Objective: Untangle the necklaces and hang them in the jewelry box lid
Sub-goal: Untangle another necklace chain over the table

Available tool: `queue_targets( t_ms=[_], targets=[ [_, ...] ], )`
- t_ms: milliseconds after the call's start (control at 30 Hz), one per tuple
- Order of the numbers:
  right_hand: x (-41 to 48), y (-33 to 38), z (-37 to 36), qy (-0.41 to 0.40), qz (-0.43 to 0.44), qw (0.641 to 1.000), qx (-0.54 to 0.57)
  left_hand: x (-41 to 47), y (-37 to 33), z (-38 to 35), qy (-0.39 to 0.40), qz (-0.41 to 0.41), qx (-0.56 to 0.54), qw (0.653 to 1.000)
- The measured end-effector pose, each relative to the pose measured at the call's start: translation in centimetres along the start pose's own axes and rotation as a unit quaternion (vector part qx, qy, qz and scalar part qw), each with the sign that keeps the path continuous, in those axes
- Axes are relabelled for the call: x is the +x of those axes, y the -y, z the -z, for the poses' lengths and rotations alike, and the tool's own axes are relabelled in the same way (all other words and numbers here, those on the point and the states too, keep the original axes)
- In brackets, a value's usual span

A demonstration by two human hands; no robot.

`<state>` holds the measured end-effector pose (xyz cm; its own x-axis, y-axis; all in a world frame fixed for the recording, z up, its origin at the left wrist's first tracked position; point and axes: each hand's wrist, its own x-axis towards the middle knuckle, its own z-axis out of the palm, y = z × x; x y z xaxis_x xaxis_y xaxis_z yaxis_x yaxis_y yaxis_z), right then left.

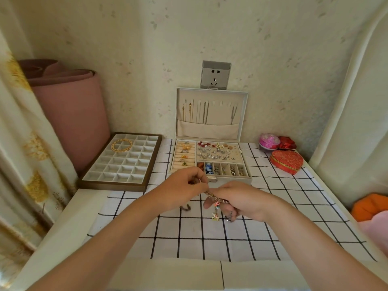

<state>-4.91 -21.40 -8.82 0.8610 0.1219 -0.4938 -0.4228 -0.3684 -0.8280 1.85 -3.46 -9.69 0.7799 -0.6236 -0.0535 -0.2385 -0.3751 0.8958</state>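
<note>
Both hands [212,193] (fingers curled) pinch tangled necklaces [216,201] above the table [273,232].

Free cloth [189,246] nr edge; box [244,180] behind

Table [69,223] under checked cloth [189,246], jewelry box [207,130]

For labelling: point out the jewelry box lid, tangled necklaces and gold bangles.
jewelry box lid [207,130]: head view, on its fabric pocket.
tangled necklaces [213,197]: head view, on the taut chain.
gold bangles [117,150]: head view, loop's near edge.
</note>
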Motion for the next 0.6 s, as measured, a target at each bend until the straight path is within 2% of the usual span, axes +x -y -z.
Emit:
queue_targets(
  t_ms=[67,167,267,367,500,600],
  targets=[
    [-0.2,-0.1,0.4,0.021,0.002,0.999,-0.032,-0.3,0.2,0.6,0.021,-0.027,0.059,0.998],
    [-0.2,-0.3,0.8,0.01,0.014,0.999,-0.041,-0.5,0.5,1.6,0.005,-0.042,0.111,0.993],
    [0.2,-0.4,0.7,-0.043,0.051,0.996,-0.056,-0.4,0.7,1.9,-0.002,-0.039,0.159,0.986],
    [0.6,-0.9,0.6,-0.119,0.089,0.981,-0.123,-0.4,0.7,1.9,-0.005,-0.01,0.198,0.98],
    [0.8,-1.1,0.4,-0.197,0.136,0.948,-0.209,-0.4,0.8,1.7,0.033,0.026,0.169,0.985],
    [0.7,-0.8,0.0,-0.213,0.136,0.955,-0.154,-0.7,0.4,1.4,0.054,0.02,0.116,0.992]
  ],
)
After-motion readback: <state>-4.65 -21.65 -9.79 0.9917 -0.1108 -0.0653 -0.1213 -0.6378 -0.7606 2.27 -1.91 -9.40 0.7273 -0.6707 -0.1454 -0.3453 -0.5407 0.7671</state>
